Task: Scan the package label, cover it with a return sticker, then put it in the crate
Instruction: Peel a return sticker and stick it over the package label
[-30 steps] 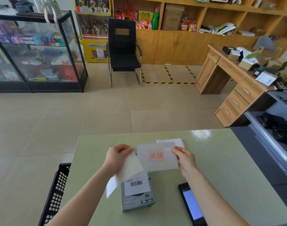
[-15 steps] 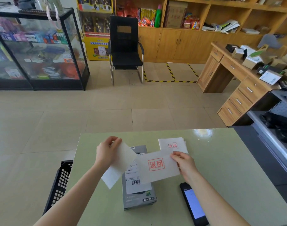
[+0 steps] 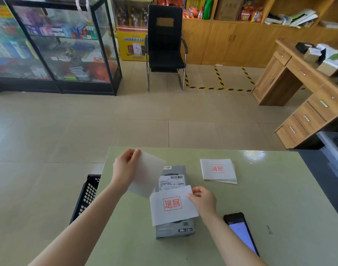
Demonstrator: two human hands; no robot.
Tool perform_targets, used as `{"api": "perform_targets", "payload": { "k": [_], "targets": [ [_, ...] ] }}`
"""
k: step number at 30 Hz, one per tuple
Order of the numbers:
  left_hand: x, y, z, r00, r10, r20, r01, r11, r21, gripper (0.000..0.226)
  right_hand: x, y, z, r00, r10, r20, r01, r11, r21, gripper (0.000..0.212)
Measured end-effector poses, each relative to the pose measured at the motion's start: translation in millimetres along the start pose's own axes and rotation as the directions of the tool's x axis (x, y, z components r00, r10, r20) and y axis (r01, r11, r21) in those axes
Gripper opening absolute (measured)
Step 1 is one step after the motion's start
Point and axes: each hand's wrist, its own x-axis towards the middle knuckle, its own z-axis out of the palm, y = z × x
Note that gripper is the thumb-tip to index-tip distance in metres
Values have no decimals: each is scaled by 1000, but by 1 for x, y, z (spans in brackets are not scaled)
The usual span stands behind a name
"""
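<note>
Over the grey package (image 3: 174,228) on the green table (image 3: 269,217), the right hand (image 3: 203,200) pinches the return sticker (image 3: 173,204), now peeled free; the left hand (image 3: 125,167) pinches the backing sheet (image 3: 149,173) aside. The shipping label (image 3: 172,182) remains half exposed, so sticking comes next.

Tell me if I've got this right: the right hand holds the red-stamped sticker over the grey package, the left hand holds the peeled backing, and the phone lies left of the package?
Not quite: in the head view the phone lies right of the grey package, not left. The rest stands.
</note>
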Motion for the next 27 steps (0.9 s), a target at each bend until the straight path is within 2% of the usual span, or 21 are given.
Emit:
{"api": "perform_targets", "payload": {
  "k": [2,5,6,8,10,11,12,13,15,16,17,19,22,25,27],
  "targets": [
    [-2,3,2,1000,6,20,-6,1000,-21,31,1,0,1,999,-29,-18,29,999,-39,18],
    [-4,11,8,997,19,68,-15,998,-60,32,3,4,-2,999,-32,28,35,992,-118,11],
    [-5,15,10,995,23,93,-17,997,-71,32,3,6,-3,999,-35,38,40,989,-143,17],
    [-7,24,16,986,37,161,-20,994,-106,33,4,2,-8,999,-47,-20,44,990,-134,28],
    [-9,35,23,969,64,238,-28,988,-152,32,4,-11,-13,998,-37,-58,34,999,-42,26],
    [-10,40,28,958,80,274,-32,984,-174,33,4,-19,-16,1000,17,0,-17,997,74,29],
    [-12,46,34,946,97,308,-37,980,-194,33,4,-27,-20,987,98,128,-124,968,218,37],
    [-14,51,39,933,116,341,-45,977,-210,33,4,-34,-24,939,165,301,-268,900,344,45],
    [-18,59,52,900,162,405,-69,970,-235,34,4,-43,-33,799,181,573,-489,751,444,58],
    [-19,62,57,880,180,440,-75,966,-246,35,5,-45,-37,766,154,624,-537,688,489,60],
    [-20,63,63,857,190,480,-72,965,-252,34,7,-46,-42,763,129,633,-558,626,545,57],
    [-21,64,72,805,186,564,-54,969,-242,29,10,-48,-52,815,110,568,-534,520,666,38],
    [-17,58,83,746,198,636,-116,979,-168,24,19,-43,-71,909,129,396,-405,491,771,16],
    [-14,52,90,688,194,699,-221,974,-52,12,31,-33,-86,950,150,272,-310,523,794,22],
    [-11,41,94,700,195,687,-298,954,32,24,39,-27,-92,965,190,183,-258,542,800,23]
  ]
}}
